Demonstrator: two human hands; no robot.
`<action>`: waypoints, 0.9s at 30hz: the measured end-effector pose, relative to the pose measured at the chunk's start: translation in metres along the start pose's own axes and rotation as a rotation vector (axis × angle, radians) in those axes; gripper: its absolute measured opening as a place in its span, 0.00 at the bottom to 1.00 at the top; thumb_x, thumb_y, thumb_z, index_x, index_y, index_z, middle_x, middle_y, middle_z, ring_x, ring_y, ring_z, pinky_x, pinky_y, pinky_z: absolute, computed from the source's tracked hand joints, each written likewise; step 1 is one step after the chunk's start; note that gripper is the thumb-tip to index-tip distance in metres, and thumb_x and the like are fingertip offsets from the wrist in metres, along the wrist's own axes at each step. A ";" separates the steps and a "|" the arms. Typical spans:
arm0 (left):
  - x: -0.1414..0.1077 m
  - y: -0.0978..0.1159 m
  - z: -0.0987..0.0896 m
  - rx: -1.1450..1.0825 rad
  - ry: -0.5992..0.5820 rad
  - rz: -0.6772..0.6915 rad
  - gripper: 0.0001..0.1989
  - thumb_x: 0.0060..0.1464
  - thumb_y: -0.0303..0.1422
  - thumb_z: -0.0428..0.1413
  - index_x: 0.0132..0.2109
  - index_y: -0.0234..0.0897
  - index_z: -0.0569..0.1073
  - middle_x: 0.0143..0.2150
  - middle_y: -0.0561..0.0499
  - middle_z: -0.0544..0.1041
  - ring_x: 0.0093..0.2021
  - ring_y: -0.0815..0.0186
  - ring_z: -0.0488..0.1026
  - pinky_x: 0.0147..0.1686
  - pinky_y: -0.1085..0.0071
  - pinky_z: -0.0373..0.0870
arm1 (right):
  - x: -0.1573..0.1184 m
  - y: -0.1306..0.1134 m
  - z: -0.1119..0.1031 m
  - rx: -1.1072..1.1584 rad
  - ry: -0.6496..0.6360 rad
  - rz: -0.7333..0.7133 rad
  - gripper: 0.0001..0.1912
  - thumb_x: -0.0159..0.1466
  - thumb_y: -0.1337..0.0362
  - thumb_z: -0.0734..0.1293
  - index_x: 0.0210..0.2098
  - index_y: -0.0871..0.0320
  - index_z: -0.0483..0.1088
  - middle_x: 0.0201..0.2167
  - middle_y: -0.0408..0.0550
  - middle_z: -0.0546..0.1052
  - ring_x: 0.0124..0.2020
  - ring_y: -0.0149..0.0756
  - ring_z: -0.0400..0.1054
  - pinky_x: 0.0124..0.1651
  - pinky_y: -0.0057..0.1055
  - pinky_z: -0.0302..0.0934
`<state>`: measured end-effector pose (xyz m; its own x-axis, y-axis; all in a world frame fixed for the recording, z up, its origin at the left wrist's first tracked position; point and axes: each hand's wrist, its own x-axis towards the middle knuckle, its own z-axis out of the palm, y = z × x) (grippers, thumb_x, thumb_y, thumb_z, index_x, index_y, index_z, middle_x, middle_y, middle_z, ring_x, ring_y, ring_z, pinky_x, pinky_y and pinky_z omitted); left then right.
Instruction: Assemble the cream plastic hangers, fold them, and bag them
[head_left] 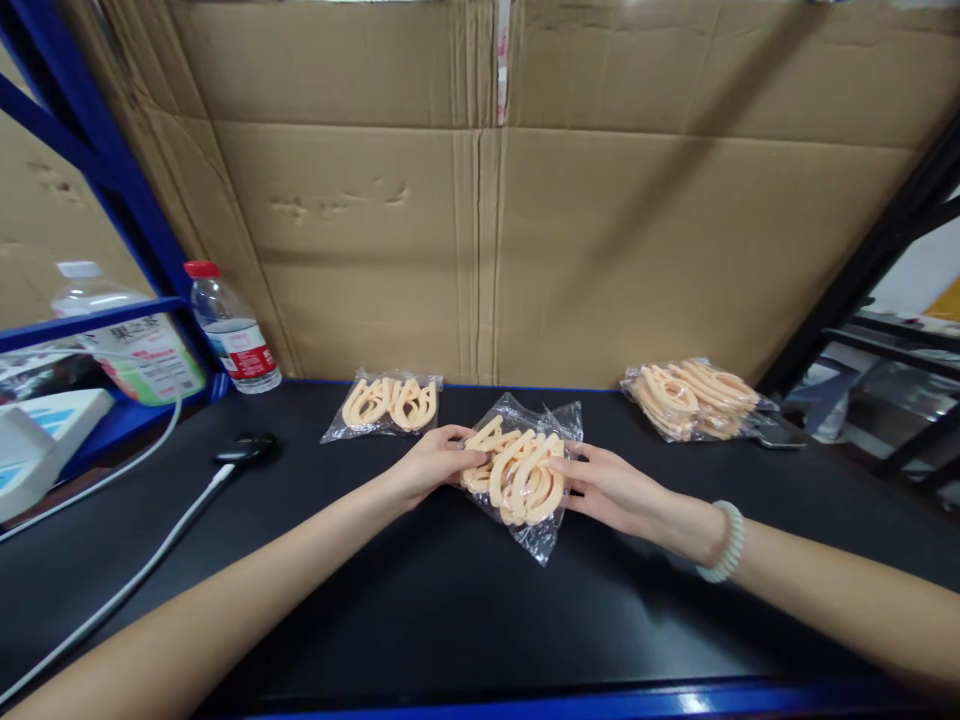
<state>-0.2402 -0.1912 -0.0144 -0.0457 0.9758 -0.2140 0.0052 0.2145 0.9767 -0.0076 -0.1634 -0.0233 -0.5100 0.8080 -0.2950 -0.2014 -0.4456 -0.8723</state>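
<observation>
Between my two hands is a clear plastic bag (525,475) of cream-coloured, curved loop-shaped pieces, tilted above the black table (480,620). My left hand (439,462) grips its left side, thumb on top and fingers partly hidden behind the bag. On the right edge, my right hand (611,490) has closed, with the thumb on the front and some fingers underneath. A similar flat bag (390,402) lies on the table beyond my left hand. Farther right rests a pile of bagged loops (691,398), stacked higher than the single bag.
Cardboard panels (360,220) stand along the table's back edge. At the left are a red-capped bottle (238,335), a black device (247,448) on a white cable (150,570), and a blue shelf frame (97,160). A dark flat object (778,434) lies by the right pile.
</observation>
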 end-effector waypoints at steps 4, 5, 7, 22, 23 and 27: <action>0.001 -0.001 -0.001 0.174 0.001 0.027 0.18 0.40 0.28 0.65 0.42 0.29 0.76 0.27 0.49 0.79 0.24 0.66 0.74 0.24 0.73 0.69 | -0.041 0.005 -0.013 0.068 -0.054 0.067 0.30 0.56 0.66 0.74 0.54 0.56 0.60 0.48 0.57 0.76 0.49 0.45 0.74 0.57 0.45 0.67; 0.002 0.000 -0.002 0.218 0.013 0.044 0.19 0.41 0.29 0.64 0.43 0.29 0.76 0.29 0.47 0.80 0.26 0.63 0.76 0.26 0.71 0.70 | -0.050 0.006 -0.017 0.068 -0.020 0.056 0.31 0.55 0.66 0.75 0.54 0.55 0.60 0.50 0.56 0.76 0.50 0.45 0.73 0.58 0.45 0.66; 0.003 0.001 -0.005 0.302 0.056 0.100 0.22 0.41 0.31 0.64 0.46 0.29 0.76 0.35 0.44 0.81 0.34 0.58 0.78 0.35 0.66 0.73 | -0.065 0.008 -0.026 0.044 0.094 -0.015 0.32 0.54 0.65 0.75 0.55 0.53 0.62 0.53 0.56 0.73 0.54 0.47 0.71 0.60 0.46 0.64; -0.053 -0.036 0.052 1.387 -0.057 0.714 0.31 0.63 0.45 0.45 0.67 0.33 0.57 0.69 0.34 0.55 0.70 0.42 0.46 0.63 0.42 0.52 | -0.004 -0.055 -0.047 -1.302 -0.198 -0.896 0.13 0.65 0.65 0.62 0.47 0.54 0.73 0.47 0.50 0.77 0.49 0.42 0.70 0.55 0.42 0.62; -0.052 -0.038 0.052 1.416 -0.061 0.721 0.30 0.64 0.44 0.45 0.67 0.34 0.58 0.69 0.33 0.55 0.69 0.42 0.47 0.63 0.42 0.53 | 0.002 -0.055 -0.047 -1.340 -0.226 -0.884 0.13 0.65 0.65 0.62 0.47 0.55 0.73 0.46 0.50 0.77 0.48 0.42 0.71 0.53 0.41 0.63; -0.045 -0.038 0.042 1.429 -0.105 0.757 0.27 0.64 0.41 0.46 0.66 0.35 0.60 0.69 0.35 0.57 0.69 0.42 0.49 0.63 0.42 0.52 | 0.013 -0.054 -0.052 -1.467 -0.244 -0.845 0.13 0.66 0.68 0.59 0.41 0.57 0.75 0.40 0.51 0.79 0.41 0.41 0.73 0.47 0.38 0.65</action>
<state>-0.1961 -0.2414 -0.0422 0.4637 0.8566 0.2261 0.8718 -0.4867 0.0560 0.0403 -0.1086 -0.0002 -0.8076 0.4801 0.3425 0.3460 0.8560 -0.3841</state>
